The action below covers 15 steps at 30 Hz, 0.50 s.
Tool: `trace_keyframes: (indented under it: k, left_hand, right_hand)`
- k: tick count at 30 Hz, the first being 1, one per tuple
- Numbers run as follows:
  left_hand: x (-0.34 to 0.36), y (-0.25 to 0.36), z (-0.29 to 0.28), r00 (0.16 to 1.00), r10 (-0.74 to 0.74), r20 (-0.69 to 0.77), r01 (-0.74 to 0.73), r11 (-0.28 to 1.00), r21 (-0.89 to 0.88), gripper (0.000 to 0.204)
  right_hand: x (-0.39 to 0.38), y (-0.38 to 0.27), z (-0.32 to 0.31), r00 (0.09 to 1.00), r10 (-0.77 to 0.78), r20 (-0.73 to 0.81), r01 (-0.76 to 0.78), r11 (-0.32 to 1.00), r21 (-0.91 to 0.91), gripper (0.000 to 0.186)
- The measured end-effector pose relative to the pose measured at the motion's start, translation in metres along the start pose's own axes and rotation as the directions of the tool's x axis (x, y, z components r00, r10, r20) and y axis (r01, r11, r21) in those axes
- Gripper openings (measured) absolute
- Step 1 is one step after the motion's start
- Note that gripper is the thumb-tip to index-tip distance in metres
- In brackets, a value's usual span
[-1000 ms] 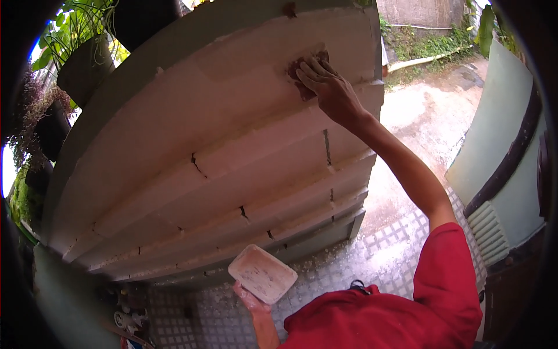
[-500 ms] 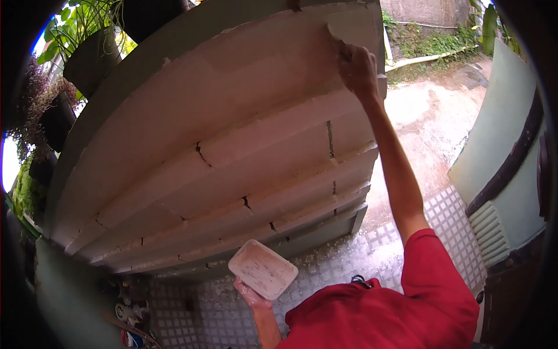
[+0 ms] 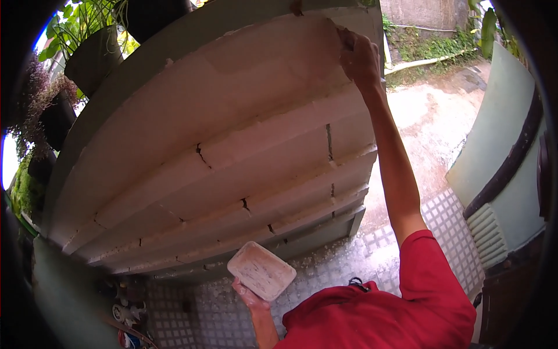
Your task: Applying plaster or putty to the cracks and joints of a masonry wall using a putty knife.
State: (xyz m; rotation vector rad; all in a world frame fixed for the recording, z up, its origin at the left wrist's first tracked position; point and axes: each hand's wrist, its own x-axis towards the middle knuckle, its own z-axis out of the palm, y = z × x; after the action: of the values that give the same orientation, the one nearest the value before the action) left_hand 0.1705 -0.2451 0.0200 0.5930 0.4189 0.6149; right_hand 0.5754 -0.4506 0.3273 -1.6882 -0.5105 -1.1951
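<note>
Raised at the upper right end of the stepped wall (image 3: 232,75), my right hand (image 3: 361,63) grips a putty knife (image 3: 335,27), mostly hidden by the fingers. Its thin blade lies against the top panel, where smooth, pinkish-white patches show. Low in front of my chest, my left hand (image 3: 251,296) supports a shallow rectangular tray (image 3: 263,271) from its near left side, fingers partly beneath. Whitish paste smears the tray's inside and the left hand. Several dark cracks run across the wall's lower ledges.
Potted plants (image 3: 96,61) hang along the wall's upper left. Beneath is a patterned tile floor (image 3: 174,317), with assorted items (image 3: 125,314) at lower left. A sunlit concrete path (image 3: 427,125) runs beyond the wall's right end. A pale green wall (image 3: 500,128) curves at right.
My right hand has shifted slightly right along the top panel, with the blade showing less. The tray in my left hand stays nearly in place.
</note>
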Motion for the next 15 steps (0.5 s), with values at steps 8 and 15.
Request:
trace_keyframes:
  k: [8, 15]
  left_hand:
    - [0.006, 0.001, -0.011, 1.000, 0.006, 0.003, -0.006, 1.000, 0.000, 0.058]
    - [-0.001, 0.009, 0.002, 0.999, 0.046, -0.017, -0.045, 0.999, 0.023, 0.055]
  right_hand:
    - [-0.050, -0.097, 0.062, 0.969, -0.038, 0.246, 0.074, 0.988, -0.137, 0.051]
    - [-0.032, -0.092, 0.039, 0.959, -0.158, 0.236, 0.170, 0.985, -0.034, 0.021]
